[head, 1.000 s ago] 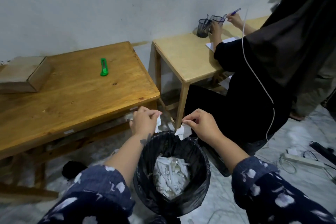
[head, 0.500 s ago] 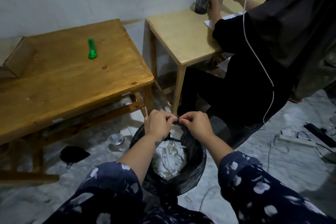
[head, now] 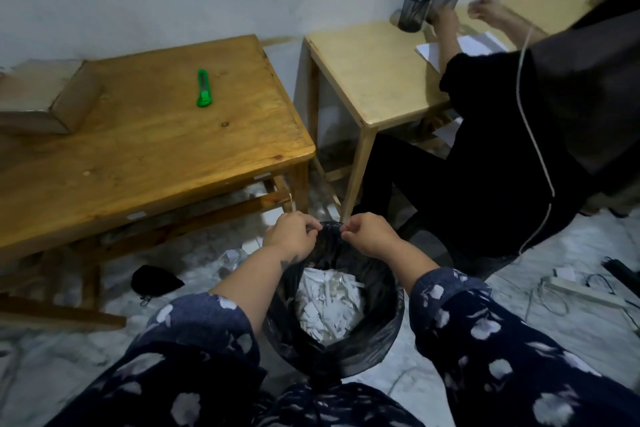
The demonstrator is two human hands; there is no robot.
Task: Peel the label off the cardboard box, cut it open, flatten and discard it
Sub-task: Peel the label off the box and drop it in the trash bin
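Observation:
The cardboard box (head: 38, 97) lies at the far left of the brown wooden table (head: 156, 156), away from both hands. A green utility knife (head: 203, 88) rests on the tabletop to its right. On the floor in front of me stands a bin lined with a black bag (head: 374, 329), holding torn white label scraps (head: 329, 305). My left hand (head: 291, 236) and my right hand (head: 369, 234) hover side by side at the bin's far rim. Their fingers are curled closed, and no white scrap shows in either hand.
A paler wooden table (head: 374, 80) stands to the right with two mesh pen cups (head: 414, 12) and paper. A person in black (head: 502, 166) sits there, close to the bin. On the floor lie a black pouch (head: 156, 282), a power strip and cables (head: 585, 293).
One second ago each hand held a white label scrap above the bin. The hands came together over it and have parted slightly, with no scraps visible in them.

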